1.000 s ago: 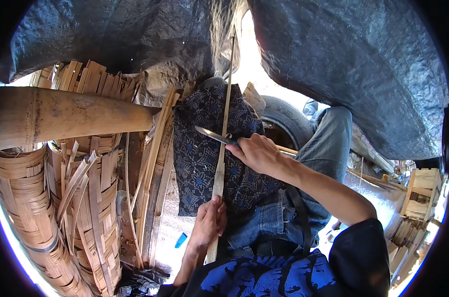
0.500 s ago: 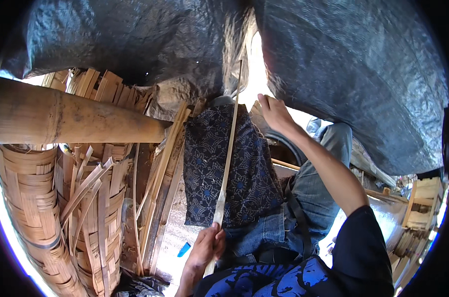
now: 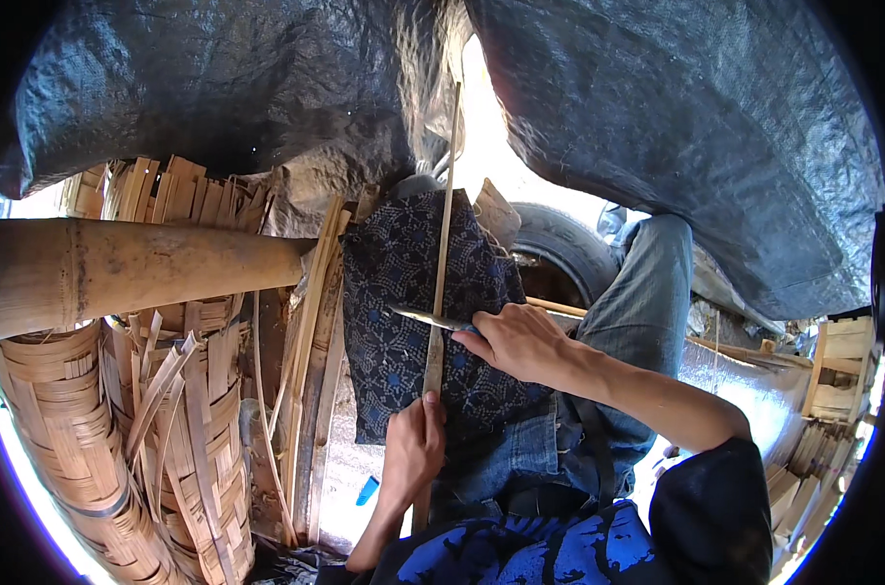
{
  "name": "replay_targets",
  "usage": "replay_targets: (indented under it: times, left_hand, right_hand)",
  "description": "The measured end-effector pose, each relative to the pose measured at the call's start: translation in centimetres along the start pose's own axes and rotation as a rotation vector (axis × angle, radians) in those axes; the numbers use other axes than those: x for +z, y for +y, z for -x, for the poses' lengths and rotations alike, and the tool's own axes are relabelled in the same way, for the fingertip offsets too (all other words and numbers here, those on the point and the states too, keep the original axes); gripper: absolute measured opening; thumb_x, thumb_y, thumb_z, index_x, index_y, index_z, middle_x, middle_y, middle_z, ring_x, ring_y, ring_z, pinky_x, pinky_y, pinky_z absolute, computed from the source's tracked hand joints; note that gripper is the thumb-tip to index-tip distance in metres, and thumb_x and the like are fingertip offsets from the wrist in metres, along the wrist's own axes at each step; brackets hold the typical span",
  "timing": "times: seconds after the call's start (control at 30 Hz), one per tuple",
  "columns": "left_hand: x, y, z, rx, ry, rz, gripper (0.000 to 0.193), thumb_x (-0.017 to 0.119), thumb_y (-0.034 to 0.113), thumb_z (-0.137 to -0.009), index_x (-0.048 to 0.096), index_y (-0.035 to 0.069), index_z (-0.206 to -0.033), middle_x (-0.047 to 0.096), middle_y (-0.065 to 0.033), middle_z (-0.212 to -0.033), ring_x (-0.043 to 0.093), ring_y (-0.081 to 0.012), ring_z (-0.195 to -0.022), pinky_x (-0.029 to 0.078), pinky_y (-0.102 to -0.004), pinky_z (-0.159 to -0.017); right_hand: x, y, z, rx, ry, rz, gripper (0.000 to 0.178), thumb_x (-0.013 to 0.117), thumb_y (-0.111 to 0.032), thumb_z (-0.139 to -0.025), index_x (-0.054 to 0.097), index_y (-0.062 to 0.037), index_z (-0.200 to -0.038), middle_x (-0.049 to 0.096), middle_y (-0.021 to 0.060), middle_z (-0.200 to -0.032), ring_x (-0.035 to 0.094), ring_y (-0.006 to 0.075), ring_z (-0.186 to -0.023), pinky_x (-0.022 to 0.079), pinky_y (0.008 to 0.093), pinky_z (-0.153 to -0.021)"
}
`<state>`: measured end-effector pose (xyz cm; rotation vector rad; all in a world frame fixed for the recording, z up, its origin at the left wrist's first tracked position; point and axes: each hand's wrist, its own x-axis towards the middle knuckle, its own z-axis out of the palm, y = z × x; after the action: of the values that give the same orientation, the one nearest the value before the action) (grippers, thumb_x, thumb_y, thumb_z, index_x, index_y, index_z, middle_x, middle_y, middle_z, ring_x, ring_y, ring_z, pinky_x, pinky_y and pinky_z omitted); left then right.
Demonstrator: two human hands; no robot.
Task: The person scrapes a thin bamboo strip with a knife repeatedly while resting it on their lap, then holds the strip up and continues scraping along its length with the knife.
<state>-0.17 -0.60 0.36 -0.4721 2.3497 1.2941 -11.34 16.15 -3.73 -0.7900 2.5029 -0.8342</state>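
Note:
A long thin bamboo strip runs from my lap up toward the dark tarp. My left hand grips its lower end near my body. My right hand holds a knife whose blade lies crosswise against the strip, about the middle of its length. Under the strip a dark blue patterned cloth covers my left knee. My right leg in blue jeans stretches out to the right.
A thick bamboo pole lies across the left. Below it stand woven bamboo baskets and loose bamboo slats. A black tarp hangs overhead. A tyre sits behind my knee. Wooden crates stand at the right.
My right hand was out at the strip's far end half a second ago; it has come back to mid-strip with the knife against it, as one second ago. My left hand kept its grip.

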Motion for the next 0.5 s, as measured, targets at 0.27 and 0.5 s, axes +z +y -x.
replay_targets:
  times: [0.27,0.5]
  left_hand:
    - [1.0,0.4,0.5,0.108,0.148,-0.317,0.032,0.045,0.016,-0.091,0.047,0.000,-0.064,0.052,-0.0225,-0.052,0.054,-0.0403,-0.048,0.040,-0.0472,-0.044]
    - [1.4,0.4,1.6,0.130,0.155,-0.435,0.030,0.046,0.015,-0.090,0.045,0.002,-0.063,0.050,-0.0230,-0.049,0.052,-0.0405,-0.045,0.039,-0.0479,-0.042]
  right_hand:
    - [0.0,-0.4,-0.2,0.108,-0.084,-0.069,0.050,0.045,-0.038,-0.092,0.053,-0.0020,-0.058,0.052,0.0145,-0.045,0.056,0.0300,-0.041,0.046,0.0401,-0.040]
    - [0.5,2.2,-2.1,0.179,0.082,-0.060,0.049,0.046,-0.037,-0.092,0.053,-0.0012,-0.060,0.052,0.0195,-0.048,0.056,0.0355,-0.045,0.045,0.0443,-0.041]
